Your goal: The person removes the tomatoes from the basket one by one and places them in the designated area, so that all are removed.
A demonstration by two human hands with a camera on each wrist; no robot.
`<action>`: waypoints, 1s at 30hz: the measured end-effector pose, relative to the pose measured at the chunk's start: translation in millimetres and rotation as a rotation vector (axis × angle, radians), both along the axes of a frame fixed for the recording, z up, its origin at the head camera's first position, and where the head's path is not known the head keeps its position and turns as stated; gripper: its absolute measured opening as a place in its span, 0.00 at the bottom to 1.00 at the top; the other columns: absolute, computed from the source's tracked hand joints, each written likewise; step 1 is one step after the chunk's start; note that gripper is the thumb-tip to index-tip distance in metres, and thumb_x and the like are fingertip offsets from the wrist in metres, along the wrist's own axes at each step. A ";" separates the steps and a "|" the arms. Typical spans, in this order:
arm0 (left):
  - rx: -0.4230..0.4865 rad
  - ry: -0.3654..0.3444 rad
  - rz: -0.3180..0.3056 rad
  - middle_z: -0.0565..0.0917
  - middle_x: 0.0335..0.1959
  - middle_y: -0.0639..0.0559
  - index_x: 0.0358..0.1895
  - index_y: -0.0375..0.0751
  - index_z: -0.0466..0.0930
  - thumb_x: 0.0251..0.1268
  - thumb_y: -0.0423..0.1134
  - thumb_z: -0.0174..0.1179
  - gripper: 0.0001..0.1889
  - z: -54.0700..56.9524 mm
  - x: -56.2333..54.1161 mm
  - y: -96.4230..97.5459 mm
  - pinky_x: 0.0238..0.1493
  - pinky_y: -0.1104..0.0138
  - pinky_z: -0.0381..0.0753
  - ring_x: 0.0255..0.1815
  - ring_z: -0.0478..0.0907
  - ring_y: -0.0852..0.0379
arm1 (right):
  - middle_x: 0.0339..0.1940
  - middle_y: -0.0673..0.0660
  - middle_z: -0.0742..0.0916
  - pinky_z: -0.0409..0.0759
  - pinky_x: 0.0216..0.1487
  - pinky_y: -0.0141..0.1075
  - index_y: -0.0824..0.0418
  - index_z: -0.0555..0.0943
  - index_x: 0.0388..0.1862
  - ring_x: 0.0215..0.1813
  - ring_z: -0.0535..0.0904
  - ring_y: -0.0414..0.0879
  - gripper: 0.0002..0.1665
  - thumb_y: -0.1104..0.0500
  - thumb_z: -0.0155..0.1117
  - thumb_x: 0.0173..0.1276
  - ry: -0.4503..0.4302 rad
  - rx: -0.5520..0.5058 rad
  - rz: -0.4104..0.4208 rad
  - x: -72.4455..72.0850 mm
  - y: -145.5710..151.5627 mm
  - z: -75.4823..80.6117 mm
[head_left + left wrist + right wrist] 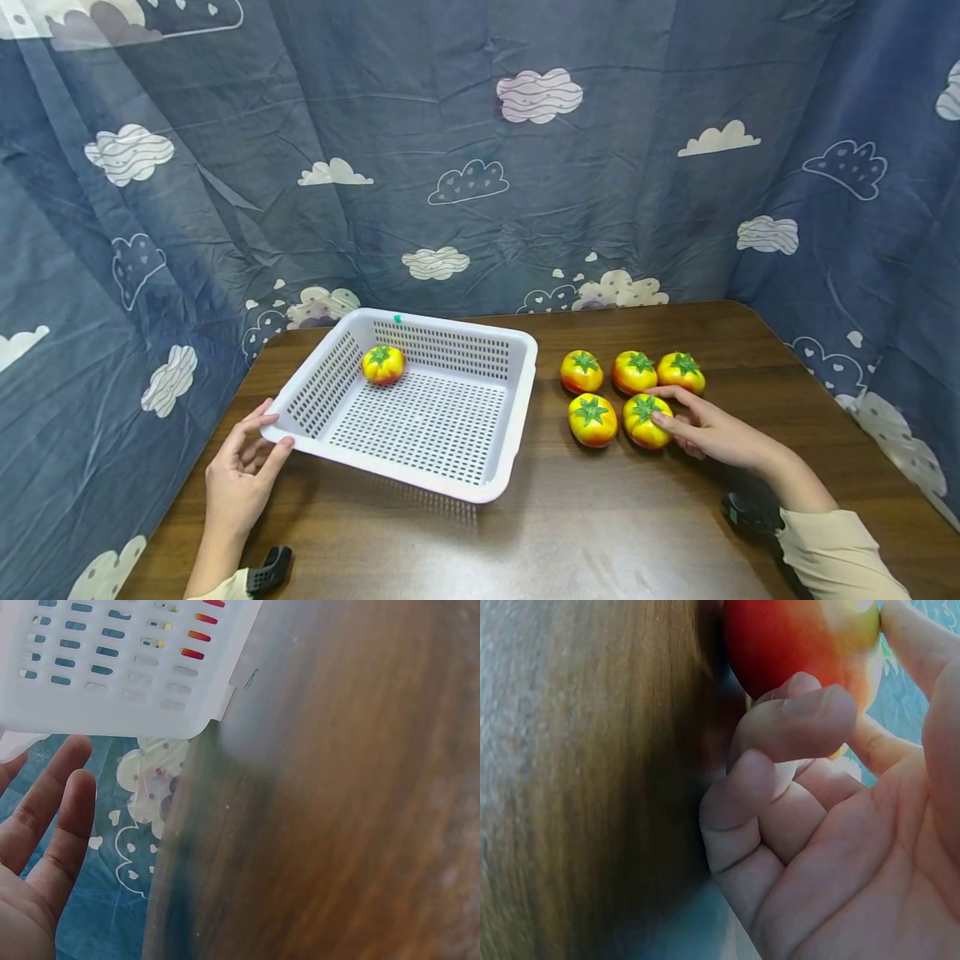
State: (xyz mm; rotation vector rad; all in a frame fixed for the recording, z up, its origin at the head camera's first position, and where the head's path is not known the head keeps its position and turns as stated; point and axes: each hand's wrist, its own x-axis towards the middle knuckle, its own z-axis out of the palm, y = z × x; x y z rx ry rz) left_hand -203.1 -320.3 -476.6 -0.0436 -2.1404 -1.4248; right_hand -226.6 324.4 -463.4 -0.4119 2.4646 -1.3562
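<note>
My left hand (238, 477) pinches the near left corner of a white plastic basket (405, 477), thumb on the rim and fingers outside it. In the left wrist view, two extended fingers (75, 817) show below the basket's slotted wall (112, 705). Inside the basket, a yellow-and-red tomato (383, 365) with a green leafy top lies near the back left. On the right, my right hand (708, 429) grips another such tomato (643, 425) between thumb and fingers, low over the table. Its red side (780, 652) shows in the right wrist view, above the curled lower fingers.
More tomatoes stand close around the gripped one: one at its left (592, 421) and a back row of three, from the left tomato (581, 372) to the right tomato (682, 372). The brown wooden table (585, 517) ends at a blue cloud-patterned curtain (450, 125).
</note>
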 end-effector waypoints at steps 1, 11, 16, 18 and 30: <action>0.001 0.001 -0.001 0.82 0.73 0.50 0.59 0.30 0.82 0.64 0.20 0.71 0.21 0.2 0.2 0.0 0.45 0.82 0.85 0.45 0.87 0.76 | 0.23 0.51 0.75 0.75 0.21 0.37 0.65 0.60 0.81 0.21 0.70 0.42 0.31 0.54 0.54 0.88 0.000 -0.001 0.000 0.2 0.2 0.0; -0.056 0.011 -0.019 0.78 0.77 0.44 0.60 0.32 0.84 0.60 0.20 0.74 0.24 7.0 0.1 -0.1 0.44 0.84 0.84 0.52 0.85 0.79 | 0.25 0.52 0.77 0.75 0.23 0.37 0.65 0.59 0.80 0.23 0.72 0.43 0.33 0.55 0.58 0.86 -0.004 0.005 -0.018 3.4 1.1 0.7; -0.072 -0.006 -0.066 0.77 0.78 0.49 0.61 0.31 0.83 0.59 0.19 0.74 0.25 7.8 -1.7 -3.6 0.44 0.83 0.84 0.57 0.84 0.79 | 0.24 0.52 0.76 0.75 0.24 0.36 0.65 0.60 0.80 0.24 0.73 0.42 0.34 0.56 0.60 0.84 0.023 0.022 -0.033 6.0 0.9 2.4; -0.075 -0.012 -0.084 0.78 0.77 0.50 0.61 0.30 0.83 0.58 0.18 0.74 0.25 6.5 -2.3 -5.2 0.45 0.82 0.85 0.59 0.83 0.78 | 0.24 0.51 0.76 0.74 0.24 0.36 0.64 0.60 0.80 0.24 0.73 0.42 0.34 0.56 0.60 0.84 0.022 0.026 -0.035 6.6 2.0 3.0; -0.080 0.008 -0.102 0.79 0.75 0.42 0.50 0.28 0.82 0.56 0.17 0.74 0.19 5.7 -5.0 -6.5 0.44 0.82 0.85 0.54 0.86 0.76 | 0.24 0.50 0.76 0.72 0.23 0.36 0.65 0.60 0.79 0.23 0.72 0.45 0.33 0.59 0.61 0.83 0.073 0.034 -0.065 10.0 12.5 7.8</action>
